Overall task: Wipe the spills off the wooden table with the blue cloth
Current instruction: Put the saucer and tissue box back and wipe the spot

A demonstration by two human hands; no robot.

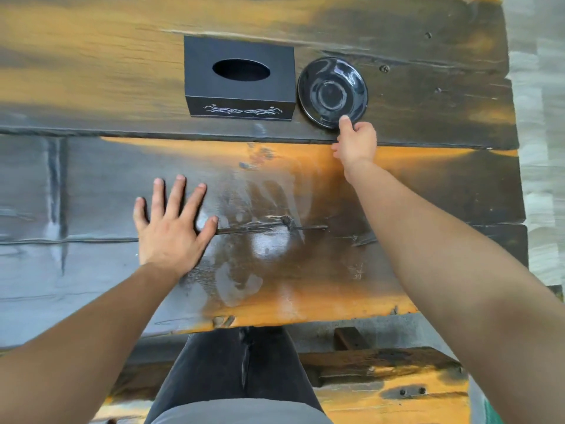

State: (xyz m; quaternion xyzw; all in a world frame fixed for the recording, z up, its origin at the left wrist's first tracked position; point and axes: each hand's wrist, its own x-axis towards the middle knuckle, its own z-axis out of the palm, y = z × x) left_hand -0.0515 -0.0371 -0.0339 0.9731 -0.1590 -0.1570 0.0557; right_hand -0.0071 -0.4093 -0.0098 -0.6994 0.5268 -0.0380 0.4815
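Left hand (171,228) open, flat on wet worktop (91,185); right hand (356,142) pinching near rim of black saucer (332,92) beside tissue box (240,76).

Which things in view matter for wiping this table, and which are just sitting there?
Belongs to the job:
- wooden table
- wet smears on the near plank
- left hand, flat on the table
- right hand, fingers on the saucer's near rim
- blue cloth: not in view

Just lying about:
- black tissue box
- black saucer, beside the box
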